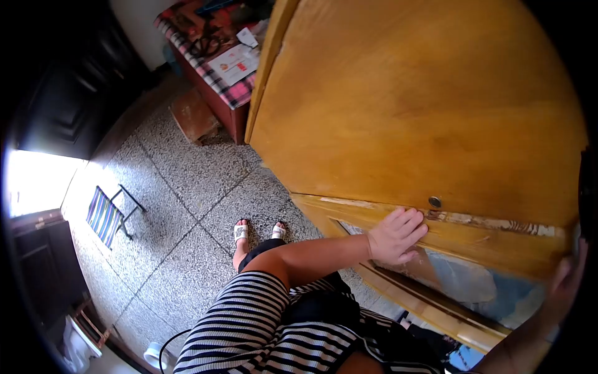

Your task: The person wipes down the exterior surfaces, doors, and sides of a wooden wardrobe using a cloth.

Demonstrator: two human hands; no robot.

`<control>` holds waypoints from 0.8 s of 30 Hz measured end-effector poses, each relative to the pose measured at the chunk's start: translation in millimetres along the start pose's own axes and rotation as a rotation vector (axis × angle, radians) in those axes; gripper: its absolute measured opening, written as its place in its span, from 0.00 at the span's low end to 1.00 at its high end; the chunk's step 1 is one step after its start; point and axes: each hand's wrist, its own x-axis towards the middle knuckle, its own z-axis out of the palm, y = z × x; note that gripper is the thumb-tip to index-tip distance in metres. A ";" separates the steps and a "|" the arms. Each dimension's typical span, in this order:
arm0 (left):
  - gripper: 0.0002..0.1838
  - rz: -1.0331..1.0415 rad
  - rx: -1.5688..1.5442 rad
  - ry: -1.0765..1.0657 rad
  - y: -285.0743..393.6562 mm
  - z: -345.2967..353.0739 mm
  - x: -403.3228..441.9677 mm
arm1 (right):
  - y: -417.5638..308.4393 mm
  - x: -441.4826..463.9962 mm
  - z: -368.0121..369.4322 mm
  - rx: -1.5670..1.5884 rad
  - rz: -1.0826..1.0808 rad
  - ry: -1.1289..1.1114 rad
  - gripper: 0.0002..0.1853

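A single head-worn camera looks forward and steeply down, its wide, dark-rimmed view running past the wearer's striped shirt [230, 311] to the speckled floor [174, 280], a yellow-brown wooden cabinet [423, 106] close at upper right.

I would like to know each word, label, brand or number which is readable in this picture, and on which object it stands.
No text is readable.
White sheet on the checked cloth: red print, too small and blurred to read.
Small white paper beside it: any marks are too small to read.
Yellow-brown wooden panel and its round lock: no lettering visible.
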 end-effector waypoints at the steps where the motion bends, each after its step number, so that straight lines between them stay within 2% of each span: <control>1: 0.36 0.000 0.005 -0.030 0.5 -1.3 -0.1 | 0.8 -5.1 -4.2 -0.022 -0.024 0.012 0.26; 5: 0.40 0.008 0.016 -0.075 0.6 -3.2 -6.6 | -24.4 25.9 -17.0 -0.193 -0.100 0.180 0.21; 6: 0.40 0.026 0.005 -0.075 0.6 -5.2 -7.8 | -34.9 35.3 -20.1 -0.160 -0.082 0.230 0.20; 9: 0.42 -0.022 -0.101 -0.255 -1.7 -18.1 -10.0 | -68.0 59.9 -30.0 -0.029 0.006 0.335 0.20; 14: 0.41 -0.029 -0.140 -0.361 6.6 -57.6 -2.0 | -115.9 72.5 -37.4 -0.219 0.039 0.353 0.20; 18: 0.39 -0.075 -0.095 -0.392 18.5 -84.0 -12.0 | -173.6 73.7 -20.6 -0.003 0.181 0.243 0.15; 24: 0.38 -0.143 -0.085 -0.386 29.6 -133.8 -45.9 | -268.1 52.6 32.6 0.137 0.128 0.375 0.13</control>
